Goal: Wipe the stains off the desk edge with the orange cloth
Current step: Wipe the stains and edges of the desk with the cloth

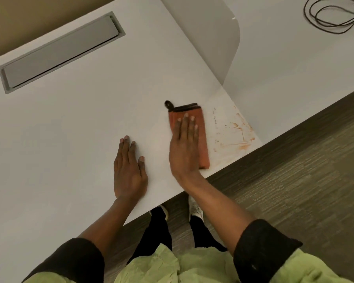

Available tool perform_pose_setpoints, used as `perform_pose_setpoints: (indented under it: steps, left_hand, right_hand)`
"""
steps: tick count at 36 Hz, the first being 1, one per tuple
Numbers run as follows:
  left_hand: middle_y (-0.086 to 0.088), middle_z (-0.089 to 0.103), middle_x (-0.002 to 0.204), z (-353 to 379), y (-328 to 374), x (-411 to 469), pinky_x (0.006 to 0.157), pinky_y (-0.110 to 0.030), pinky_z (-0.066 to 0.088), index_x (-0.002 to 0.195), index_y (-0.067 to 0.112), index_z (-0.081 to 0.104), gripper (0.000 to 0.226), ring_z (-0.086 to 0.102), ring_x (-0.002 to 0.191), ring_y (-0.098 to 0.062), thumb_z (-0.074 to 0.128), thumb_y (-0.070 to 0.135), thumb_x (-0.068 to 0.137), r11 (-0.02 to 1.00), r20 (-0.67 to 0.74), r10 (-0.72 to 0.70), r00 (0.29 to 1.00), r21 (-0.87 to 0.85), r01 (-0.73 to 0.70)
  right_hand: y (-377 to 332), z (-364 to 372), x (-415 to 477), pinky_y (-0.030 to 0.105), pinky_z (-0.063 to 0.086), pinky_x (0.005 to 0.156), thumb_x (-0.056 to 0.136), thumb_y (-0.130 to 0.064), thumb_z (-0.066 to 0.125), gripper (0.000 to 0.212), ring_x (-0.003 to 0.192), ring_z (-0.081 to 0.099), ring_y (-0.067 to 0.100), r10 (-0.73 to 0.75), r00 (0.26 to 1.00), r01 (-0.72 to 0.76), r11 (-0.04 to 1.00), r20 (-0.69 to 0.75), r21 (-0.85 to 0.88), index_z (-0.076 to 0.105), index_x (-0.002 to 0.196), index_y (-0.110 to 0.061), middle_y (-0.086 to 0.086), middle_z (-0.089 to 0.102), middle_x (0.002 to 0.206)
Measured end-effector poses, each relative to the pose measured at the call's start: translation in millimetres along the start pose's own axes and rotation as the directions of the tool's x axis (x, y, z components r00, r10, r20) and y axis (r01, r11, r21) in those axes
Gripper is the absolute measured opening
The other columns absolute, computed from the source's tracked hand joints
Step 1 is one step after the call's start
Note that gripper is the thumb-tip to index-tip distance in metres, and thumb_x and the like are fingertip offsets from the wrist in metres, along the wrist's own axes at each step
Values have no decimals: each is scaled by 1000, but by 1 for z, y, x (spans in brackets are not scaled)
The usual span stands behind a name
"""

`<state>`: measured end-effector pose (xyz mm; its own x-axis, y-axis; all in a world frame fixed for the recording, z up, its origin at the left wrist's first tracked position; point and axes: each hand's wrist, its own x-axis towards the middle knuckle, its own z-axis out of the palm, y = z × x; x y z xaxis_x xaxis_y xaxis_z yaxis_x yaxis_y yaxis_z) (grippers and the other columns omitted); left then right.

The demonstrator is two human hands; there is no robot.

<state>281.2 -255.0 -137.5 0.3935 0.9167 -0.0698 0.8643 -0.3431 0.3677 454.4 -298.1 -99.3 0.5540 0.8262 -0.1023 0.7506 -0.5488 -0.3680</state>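
Orange cloth (201, 137) under flat right hand (185, 149)

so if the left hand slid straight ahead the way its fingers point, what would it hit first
Nothing nearby: the left hand points up over bare desk. The orange cloth lies off to its right, likely outside that line.

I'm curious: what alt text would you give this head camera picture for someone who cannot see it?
A person's right hand presses a folded orange cloth flat on a white desk, just left of orange smeared stains near the desk's corner edge. The left hand rests flat on the desk beside it.
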Motion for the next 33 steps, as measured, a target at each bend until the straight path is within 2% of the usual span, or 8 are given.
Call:
perform_pose_setpoints:
  steps: [3, 5, 8, 12, 18, 26, 29, 33]
  left_hand:
    - [3, 11, 185, 2, 0, 1, 136, -38, 11, 173, 18, 24, 63, 4, 171, -12, 29, 42, 116, 1000, -5, -4, 1000, 4, 4]
    - [4, 11, 185, 2, 0, 0, 136, -38, 12, 173, 18, 24, 63, 4, 171, -12, 28, 43, 116, 1000, -9, -7, 1000, 3, 7]
    - [4, 10, 185, 2, 1, 1, 136, -39, 12, 174, 19, 24, 63, 4, 171, -12, 29, 44, 116, 1000, -7, -11, 1000, 3, 11]
    - [3, 13, 185, 0, 1, 0, 136, -38, 11, 172, 16, 26, 62, 4, 171, -13, 29, 41, 116, 1000, -5, 5, 1000, 7, -5]
    - [3, 13, 185, -1, 3, 0, 136, -38, 12, 172, 15, 28, 62, 3, 171, -11, 29, 40, 115, 1000, -2, 2, 1000, -6, -2]
    - [6, 10, 185, 4, -3, 1, 136, -39, 12, 172, 19, 25, 63, 1, 171, -10, 26, 46, 115, 1000, -5, 4, 1000, -15, -4]
    - [5, 9, 185, 4, -5, 1, 136, -39, 11, 172, 19, 25, 62, 2, 171, -13, 26, 46, 115, 1000, 2, 9, 1000, -24, -9]
    - [1, 9, 185, 1, -1, 1, 135, -38, 9, 171, 15, 25, 62, 1, 171, -16, 28, 40, 115, 999, 16, 23, 1000, -27, -22]
  right_hand:
    - [-15, 10, -23, 56, 8, 132, 106, -18, 17, 64, 161, -2, 45, -101, 992, 101, 995, 80, 2, -2, 164, 3, 31, -4, 171]
    - [-16, 10, -17, 54, 8, 132, 108, -18, 21, 63, 161, -1, 45, -98, 992, 99, 995, 84, -10, -1, 164, 3, 30, -3, 171]
    - [-9, -1, 15, 53, 10, 132, 112, -20, 31, 64, 162, 2, 42, -37, 998, 38, 999, 53, -30, 1, 164, 2, 28, 0, 172]
    - [13, -24, 49, 53, 12, 132, 111, -15, 33, 61, 162, 7, 42, 100, 995, -101, 993, -12, -62, 8, 164, 3, 29, 6, 172]
    - [30, -28, 26, 52, 7, 133, 107, -5, 37, 64, 162, 2, 41, 243, 969, -245, 968, -52, -46, 9, 164, 1, 28, 4, 173]
    - [-13, -14, 49, 52, 10, 133, 111, -8, 33, 58, 161, 6, 44, 66, 998, -67, 994, -11, -88, 11, 163, 5, 30, 7, 172]
    - [-4, -27, 70, 53, 13, 132, 111, -10, 33, 57, 161, 9, 44, 189, 980, -195, 974, -60, -112, 14, 162, 5, 30, 12, 171]
    - [26, -41, 65, 54, 12, 132, 107, -11, 41, 63, 161, 11, 45, 391, 912, -404, 909, -126, -105, 14, 162, 5, 31, 15, 170]
